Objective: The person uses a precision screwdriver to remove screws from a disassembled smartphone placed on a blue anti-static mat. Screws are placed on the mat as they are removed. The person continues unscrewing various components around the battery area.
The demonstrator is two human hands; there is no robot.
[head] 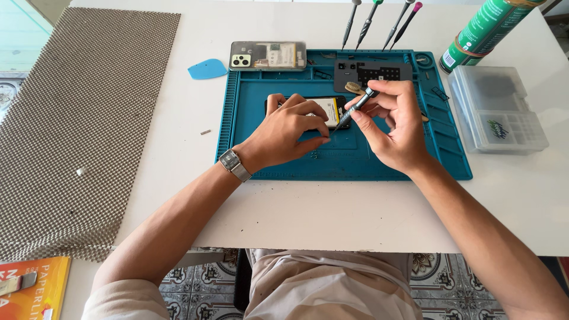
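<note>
An opened phone (331, 106) with its yellow-edged battery showing lies on the blue repair mat (278, 163). My left hand (290, 127) rests on top of the phone, fingers curled over it and holding it down. My right hand (394, 121) grips a slim grey precision screwdriver (355, 106), its tip angled down at the phone's right edge. A silver wristwatch (235, 164) sits on my left wrist.
The phone's clear back cover (268, 56) and a blue pry pick (207, 69) lie at the mat's top left. Several screwdrivers (379, 24) stand behind the mat. A green can (483, 29) and a clear plastic box (496, 108) are right. A mesh mat (77, 118) lies left.
</note>
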